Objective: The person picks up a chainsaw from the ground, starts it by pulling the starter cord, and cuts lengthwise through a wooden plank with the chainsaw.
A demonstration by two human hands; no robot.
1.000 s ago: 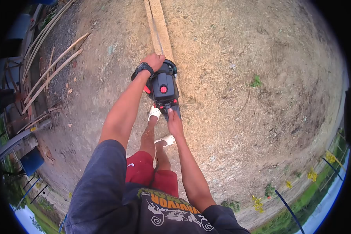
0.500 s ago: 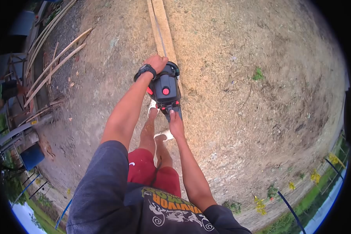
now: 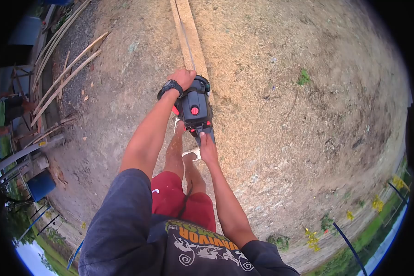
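A black chainsaw (image 3: 199, 97) with a red cap and red details is in front of my legs. My left hand (image 3: 184, 78), with a black watch on the wrist, is closed round its front handle. Its rear handle is in the grip of my right hand (image 3: 208, 148); the thumb lies on top and the other fingers are mostly hidden. From the saw, the thin grey bar (image 3: 185, 34) points away from me along a long pale wooden board (image 3: 194, 40). How deep the bar sits in the wood I cannot tell.
Sawdust covers the dirt ground (image 3: 271, 115) round the board. My feet in white shoes (image 3: 194, 153) stand close behind the saw. Long wooden strips (image 3: 69, 76) and a blue container (image 3: 41, 185) are at the left, where another person (image 3: 14, 110) is partly visible. Yellow-leaved plants (image 3: 312, 239) grow at the lower right.
The view has shifted slightly. Both hands keep their hold on the chainsaw, which sits almost in the same place along the board.
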